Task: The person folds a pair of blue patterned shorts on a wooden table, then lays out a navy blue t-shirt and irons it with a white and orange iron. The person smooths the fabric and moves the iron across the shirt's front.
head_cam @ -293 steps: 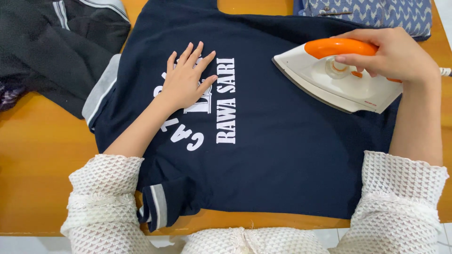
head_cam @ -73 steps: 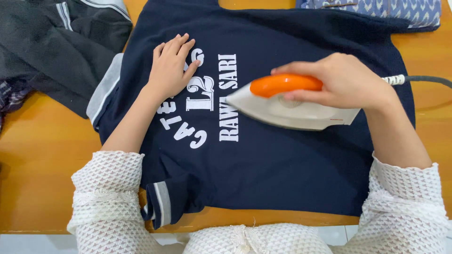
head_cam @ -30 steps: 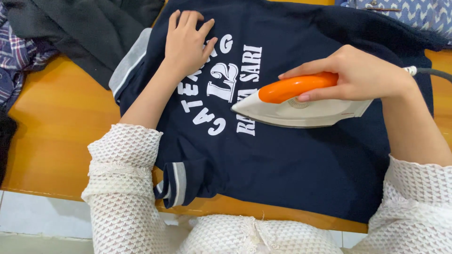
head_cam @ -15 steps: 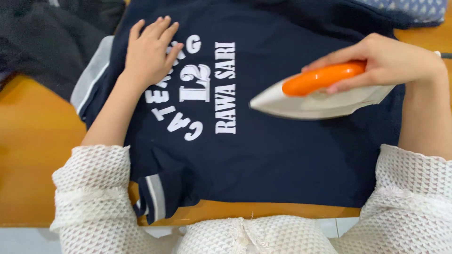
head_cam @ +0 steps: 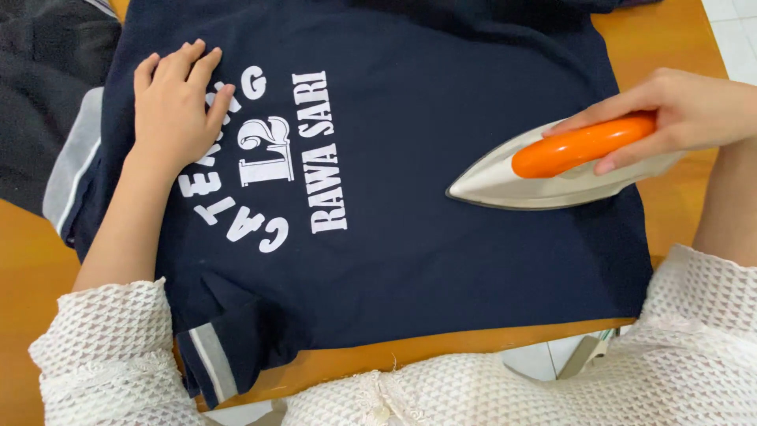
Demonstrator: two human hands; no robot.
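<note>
Fingers (head_cam: 607,162) round iron (head_cam: 552,166) handle, L hand (head_cam: 175,110) flat

We see an orange-brown wooden table (head_cam: 47,260) carrying a navy shirt (head_cam: 441,237) spread flat with white lettering up, its grey-striped sleeve cuff (head_cam: 209,371) hanging over the near edge. At the table's far left lies a dark garment (head_cam: 39,95), touching the shirt.

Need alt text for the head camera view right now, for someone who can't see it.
A right hand grips the orange handle of a white iron on a navy shirt with white lettering, spread on a wooden table. The left hand lies flat on the shirt over the lettering. Dark clothes lie at the upper left.
</note>
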